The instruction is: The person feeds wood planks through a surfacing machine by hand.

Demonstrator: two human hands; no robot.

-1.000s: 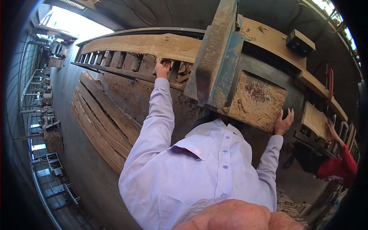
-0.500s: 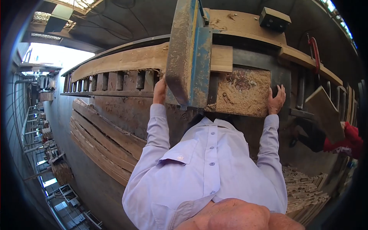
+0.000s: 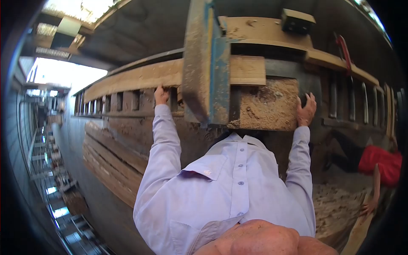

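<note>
A long wooden plank [image 3: 136,78] lies on a roller conveyor and passes behind the upright of a blue, dust-covered machine [image 3: 219,85]. Its squared end shows to the right of the upright. My left hand [image 3: 161,96] grips the near edge of this plank, left of the machine, with its fingers curled against the wood. At the right edge of a sawdust-covered plate [image 3: 267,110], my right hand [image 3: 306,111] rests with fingers apart and holds nothing. Whatever cuts inside the machine is hidden by the upright.
A wooden fence board [image 3: 272,32] carries a dark block [image 3: 297,21] behind the plank. A red clamp [image 3: 344,53] stands at the right. Rough boards [image 3: 112,157] are stacked at lower left. A person in a red top [image 3: 379,165] handles a board at far right.
The plank has slid a little to the right, its end reaching further over the plate. My left hand has shifted left along its edge. The co-worker's board has swung downward.
</note>
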